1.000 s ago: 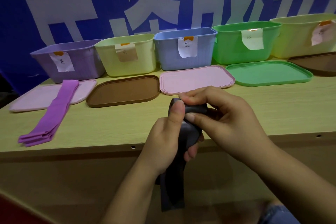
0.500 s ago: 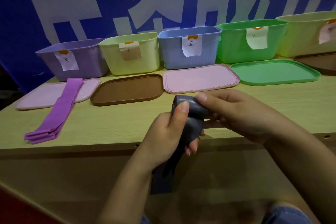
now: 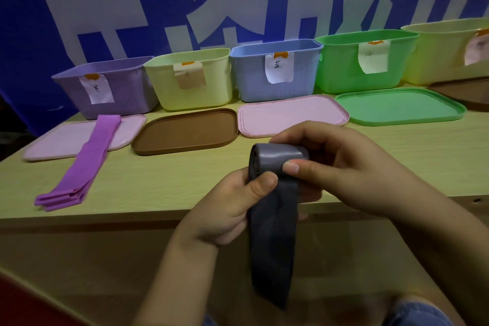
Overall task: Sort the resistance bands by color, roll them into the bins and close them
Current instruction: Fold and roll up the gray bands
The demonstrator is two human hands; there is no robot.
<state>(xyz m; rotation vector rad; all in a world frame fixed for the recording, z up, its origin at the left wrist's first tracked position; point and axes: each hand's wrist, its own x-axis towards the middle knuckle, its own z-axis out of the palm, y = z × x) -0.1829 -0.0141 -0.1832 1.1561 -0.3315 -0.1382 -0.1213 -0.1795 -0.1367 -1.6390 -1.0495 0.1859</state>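
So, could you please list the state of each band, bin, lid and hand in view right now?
Grey band: partly rolled, tail hanging.
Purple band: folded flat, unrolled, partly across a pink lid.
Five bins: open.
Lids: off, lying flat on the table.
Left hand: grips the grey band.
Right hand: pinches the roll.

Half-rolled grey band between left hand and right hand, above table edge.

1. You are holding a grey band, its top rolled, its tail hanging below the surface edge.
2. A folded purple band is lying across the leftmost pink lid.
3. Five open bins are standing in a row.
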